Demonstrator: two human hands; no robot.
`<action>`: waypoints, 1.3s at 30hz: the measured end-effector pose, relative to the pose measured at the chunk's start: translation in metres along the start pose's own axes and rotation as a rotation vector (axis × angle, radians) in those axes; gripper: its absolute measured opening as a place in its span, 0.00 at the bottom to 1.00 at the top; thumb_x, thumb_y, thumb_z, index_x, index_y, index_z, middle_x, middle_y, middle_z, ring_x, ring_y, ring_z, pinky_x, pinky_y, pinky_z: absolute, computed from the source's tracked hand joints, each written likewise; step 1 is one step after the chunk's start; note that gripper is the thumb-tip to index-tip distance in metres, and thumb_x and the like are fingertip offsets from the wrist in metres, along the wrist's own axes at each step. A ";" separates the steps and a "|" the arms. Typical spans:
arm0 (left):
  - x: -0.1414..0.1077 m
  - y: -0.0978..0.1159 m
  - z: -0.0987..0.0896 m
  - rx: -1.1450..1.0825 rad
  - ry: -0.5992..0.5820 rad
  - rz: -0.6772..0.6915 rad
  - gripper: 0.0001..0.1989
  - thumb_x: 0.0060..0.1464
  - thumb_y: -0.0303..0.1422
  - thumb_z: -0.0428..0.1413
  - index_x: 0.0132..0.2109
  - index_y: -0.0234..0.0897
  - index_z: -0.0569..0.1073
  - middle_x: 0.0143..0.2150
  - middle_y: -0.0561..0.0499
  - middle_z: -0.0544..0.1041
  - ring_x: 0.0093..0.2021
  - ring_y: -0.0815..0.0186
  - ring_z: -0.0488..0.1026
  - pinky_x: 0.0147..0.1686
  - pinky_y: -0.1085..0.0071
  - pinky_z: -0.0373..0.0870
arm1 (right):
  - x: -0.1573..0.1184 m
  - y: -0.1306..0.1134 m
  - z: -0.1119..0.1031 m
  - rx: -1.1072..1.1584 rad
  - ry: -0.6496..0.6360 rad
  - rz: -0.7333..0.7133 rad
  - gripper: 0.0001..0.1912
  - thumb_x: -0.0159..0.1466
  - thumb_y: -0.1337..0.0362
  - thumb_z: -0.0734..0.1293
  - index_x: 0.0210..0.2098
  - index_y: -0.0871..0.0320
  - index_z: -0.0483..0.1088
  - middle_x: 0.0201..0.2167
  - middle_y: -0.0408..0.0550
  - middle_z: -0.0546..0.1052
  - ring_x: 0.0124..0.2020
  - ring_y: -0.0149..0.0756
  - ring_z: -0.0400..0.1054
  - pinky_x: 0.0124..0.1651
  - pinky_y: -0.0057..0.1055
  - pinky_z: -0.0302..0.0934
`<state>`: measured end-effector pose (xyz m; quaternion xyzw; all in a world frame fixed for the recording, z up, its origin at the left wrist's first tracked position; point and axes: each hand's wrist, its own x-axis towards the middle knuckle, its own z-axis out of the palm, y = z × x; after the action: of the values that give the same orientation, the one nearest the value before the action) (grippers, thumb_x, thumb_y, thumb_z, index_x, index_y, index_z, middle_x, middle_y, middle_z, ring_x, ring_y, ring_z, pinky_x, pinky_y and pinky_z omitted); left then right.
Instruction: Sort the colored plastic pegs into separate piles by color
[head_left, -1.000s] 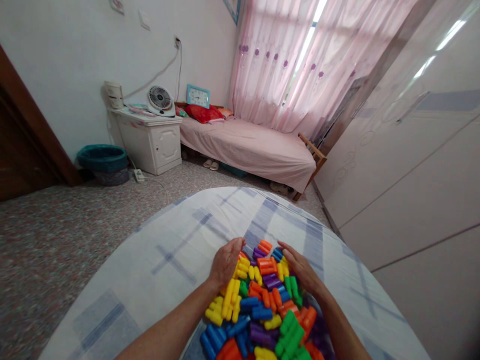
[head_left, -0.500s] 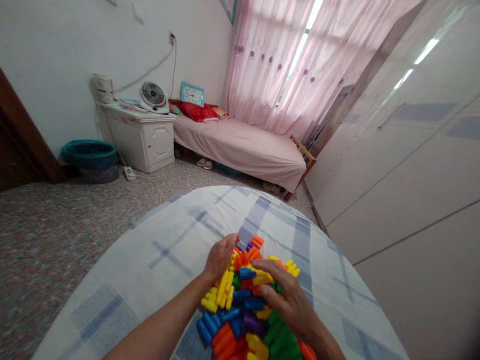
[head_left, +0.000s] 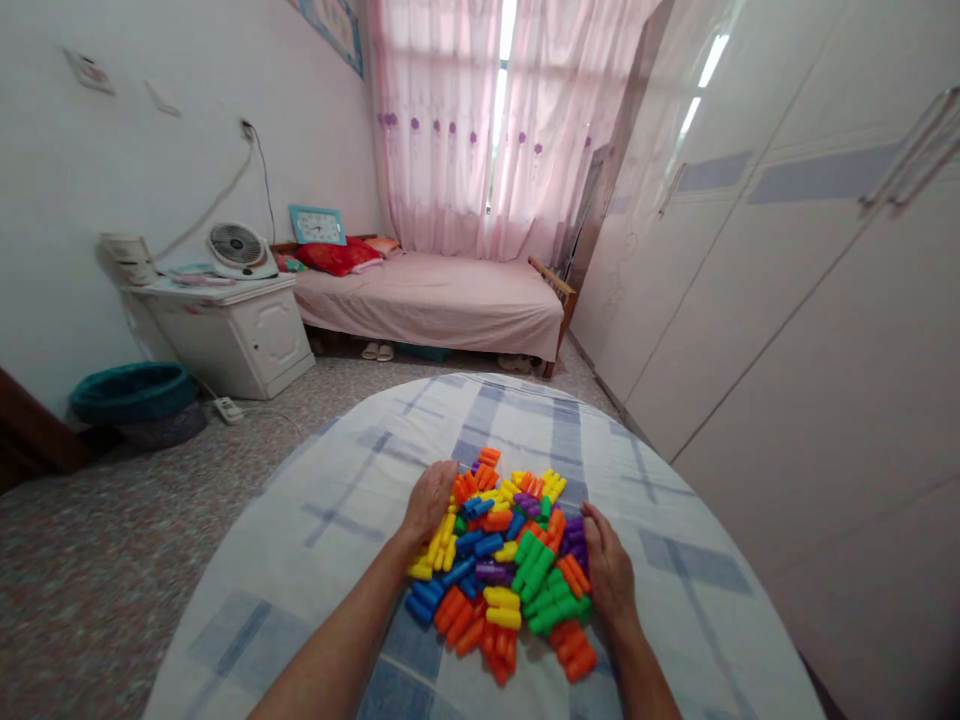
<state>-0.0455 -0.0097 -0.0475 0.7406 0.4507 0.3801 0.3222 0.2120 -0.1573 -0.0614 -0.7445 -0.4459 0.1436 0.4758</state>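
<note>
A heap of plastic bullet-shaped building blocks in joined rows spreads over the checked tablecloth. Among them are green blocks (head_left: 534,565), a yellow block (head_left: 502,607), blue blocks (head_left: 469,543), orange blocks (head_left: 454,613) and purple blocks (head_left: 574,538). My left hand (head_left: 429,508) rests along the heap's left side, fingers stretched forward beside orange and yellow pieces. On the opposite side, my right hand (head_left: 609,562) stands on edge with fingers extended, close against purple and orange blocks. Neither hand grasps a block; the palm sides are partly hidden.
The round table (head_left: 300,600) is covered by a blue and white cloth. Beyond it stands a pink-covered bed (head_left: 435,295). A white cabinet (head_left: 274,340) with a fan (head_left: 238,247) and a bin (head_left: 135,395) are at left; a tall wardrobe (head_left: 750,300) lines the right.
My right hand has moved from over the heap to its right side, uncovering blocks in the middle. My left hand stays at the left side. The camera view has turned and levelled.
</note>
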 end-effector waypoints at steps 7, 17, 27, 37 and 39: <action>-0.009 0.042 0.000 0.018 -0.059 0.034 0.23 0.61 0.42 0.36 0.33 0.37 0.72 0.31 0.51 0.76 0.35 0.66 0.71 0.40 0.70 0.66 | -0.001 -0.006 0.002 -0.072 -0.085 -0.136 0.26 0.63 0.50 0.53 0.53 0.58 0.65 0.53 0.51 0.70 0.55 0.38 0.62 0.58 0.38 0.54; -0.043 0.118 0.030 0.032 -0.093 0.324 0.16 0.61 0.38 0.44 0.46 0.39 0.73 0.47 0.48 0.75 0.50 0.64 0.68 0.54 0.63 0.62 | -0.001 -0.010 0.001 -0.014 -0.094 -0.141 0.27 0.63 0.49 0.54 0.51 0.59 0.67 0.51 0.53 0.71 0.52 0.39 0.63 0.58 0.39 0.53; -0.087 0.039 -0.018 0.424 0.193 0.154 0.17 0.61 0.34 0.41 0.51 0.38 0.70 0.54 0.44 0.70 0.59 0.57 0.61 0.58 0.51 0.56 | -0.020 -0.018 -0.004 0.210 -0.047 -0.005 0.32 0.60 0.43 0.53 0.51 0.59 0.67 0.53 0.54 0.70 0.55 0.42 0.61 0.59 0.41 0.51; -0.104 0.033 0.015 0.074 0.161 -0.038 0.22 0.60 0.40 0.42 0.56 0.35 0.64 0.58 0.42 0.66 0.60 0.60 0.60 0.60 0.58 0.55 | -0.044 -0.039 0.034 0.206 0.042 0.012 0.30 0.59 0.45 0.55 0.48 0.60 0.69 0.53 0.55 0.67 0.57 0.42 0.57 0.62 0.41 0.46; -0.098 0.046 0.018 -0.046 0.188 -0.029 0.21 0.60 0.40 0.43 0.55 0.35 0.65 0.56 0.43 0.67 0.58 0.61 0.62 0.60 0.60 0.55 | -0.045 -0.044 0.036 0.225 0.041 0.034 0.30 0.59 0.45 0.55 0.49 0.61 0.68 0.52 0.56 0.68 0.56 0.43 0.58 0.61 0.42 0.47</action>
<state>-0.0407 -0.1198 -0.0454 0.6875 0.4807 0.4536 0.3010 0.1403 -0.1653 -0.0520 -0.6965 -0.4045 0.1857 0.5629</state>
